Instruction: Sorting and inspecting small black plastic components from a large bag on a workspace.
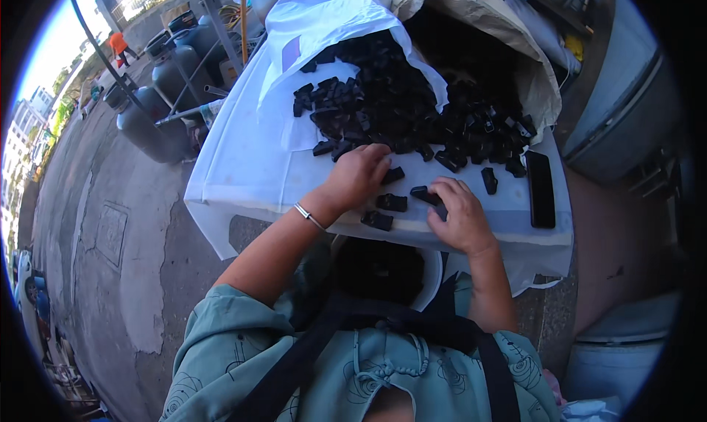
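A person in a green patterned shirt (243,333) works with bare hands over a white-covered surface (243,160), where a heap of small black parts (390,98) lies before two open sacks. The left hand (357,175) is curled at the heap's near edge; its fingertips are partly hidden against the dark parts, and whether they grip one cannot be told. The right hand (460,214), fingers and thumb drawn close together, holds a black part (425,194) just above the near side of the surface, its own fingers covering some of the piece. Three loose pieces (392,202) lie between the hands, and a single piece (490,180) lies to the right, near a dark-screened phone (541,190). The white sack (324,15), its far end cut off by the upper edge, opens toward the person, with parts in its mouth and spread out in front. Beside it gapes a tan sack (526,43), parts at its lip, its inside too deeply shadowed to show how full it is. Below the surface, partly covered by the shirt and dark straps, a pale round bucket (439,275) holds something dark that cannot be made out. Grey tanks (158,124) stand at left; beyond them, a distant figure in orange (118,45) is too small for detail.
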The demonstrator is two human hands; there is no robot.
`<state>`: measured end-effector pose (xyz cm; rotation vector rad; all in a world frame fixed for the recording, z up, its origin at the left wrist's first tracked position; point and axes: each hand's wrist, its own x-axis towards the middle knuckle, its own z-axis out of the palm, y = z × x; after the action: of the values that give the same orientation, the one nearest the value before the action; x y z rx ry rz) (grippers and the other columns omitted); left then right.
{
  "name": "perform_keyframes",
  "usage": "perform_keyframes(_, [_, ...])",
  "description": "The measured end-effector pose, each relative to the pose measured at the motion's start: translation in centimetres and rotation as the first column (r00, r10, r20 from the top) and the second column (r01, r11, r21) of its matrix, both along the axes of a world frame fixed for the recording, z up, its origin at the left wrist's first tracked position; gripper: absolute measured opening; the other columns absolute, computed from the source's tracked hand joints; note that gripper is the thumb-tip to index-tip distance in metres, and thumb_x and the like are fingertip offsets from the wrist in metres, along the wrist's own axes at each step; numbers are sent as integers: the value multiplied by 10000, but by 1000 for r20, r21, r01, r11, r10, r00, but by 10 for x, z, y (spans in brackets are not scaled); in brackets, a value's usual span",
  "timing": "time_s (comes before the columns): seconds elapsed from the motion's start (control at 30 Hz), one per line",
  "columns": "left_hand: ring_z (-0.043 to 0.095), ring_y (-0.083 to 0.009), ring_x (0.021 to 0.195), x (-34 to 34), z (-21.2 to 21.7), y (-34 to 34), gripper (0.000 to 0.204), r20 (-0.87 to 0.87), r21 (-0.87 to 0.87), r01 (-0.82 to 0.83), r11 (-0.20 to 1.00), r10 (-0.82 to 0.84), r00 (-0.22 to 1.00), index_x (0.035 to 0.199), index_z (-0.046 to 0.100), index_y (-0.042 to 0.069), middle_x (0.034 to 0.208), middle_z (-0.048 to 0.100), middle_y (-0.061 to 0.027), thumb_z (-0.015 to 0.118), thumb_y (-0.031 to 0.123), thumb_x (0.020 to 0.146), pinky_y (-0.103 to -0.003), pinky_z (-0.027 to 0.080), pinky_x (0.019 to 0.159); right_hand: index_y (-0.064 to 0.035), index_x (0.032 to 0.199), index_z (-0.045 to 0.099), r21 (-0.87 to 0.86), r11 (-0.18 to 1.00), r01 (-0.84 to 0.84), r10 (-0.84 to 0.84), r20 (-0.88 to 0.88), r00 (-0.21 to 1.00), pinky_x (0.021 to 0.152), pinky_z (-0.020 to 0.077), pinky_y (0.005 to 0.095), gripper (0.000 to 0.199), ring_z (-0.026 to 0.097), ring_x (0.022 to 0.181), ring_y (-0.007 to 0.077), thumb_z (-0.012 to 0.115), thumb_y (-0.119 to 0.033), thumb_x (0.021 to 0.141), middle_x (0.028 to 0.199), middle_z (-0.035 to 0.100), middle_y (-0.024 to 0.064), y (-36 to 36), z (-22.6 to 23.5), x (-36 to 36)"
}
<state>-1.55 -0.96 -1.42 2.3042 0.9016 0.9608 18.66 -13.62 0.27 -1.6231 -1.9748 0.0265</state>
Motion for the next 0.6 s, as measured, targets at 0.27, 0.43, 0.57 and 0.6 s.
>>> perform_keyframes(0.27, [644,-233,676,5,11,-11,543,-138,-139,222,965,-241,961,1232,544,46,951,700,-108,765,102,739,-306,533,669,-26,1008,626,-76,996,49,-77,-430,900,833,511,384,224,624,948,309,683,-35,791,1014,648,142,5,-4,-6])
perform_keyframes(0.43, [663,-236,715,0,9,-18,615,-71,-198,278,940,-296,952,1284,490,55,909,702,-121,763,70,732,-312,538,695,-82,1073,675,197,965,-174,216,-216,952,841,480,375,265,617,950,283,660,-58,810,1033,661,94,23,-19,-22])
perform_keyframes(0.57, [668,-230,742,-2,6,-20,573,-43,-163,275,948,-285,957,1239,523,45,876,684,-125,771,66,722,-313,536,701,-94,1068,688,166,970,-176,183,-30,983,830,462,374,265,609,925,263,653,-64,807,1036,660,85,15,-12,-27])
perform_keyframes(0.6, [663,-222,732,-2,5,-21,547,-31,-137,275,951,-282,959,1212,546,43,854,676,-117,776,70,716,-309,533,687,-94,1068,688,164,970,-181,189,-31,982,830,462,374,265,609,925,263,653,-64,807,1036,660,85,13,-14,-28])
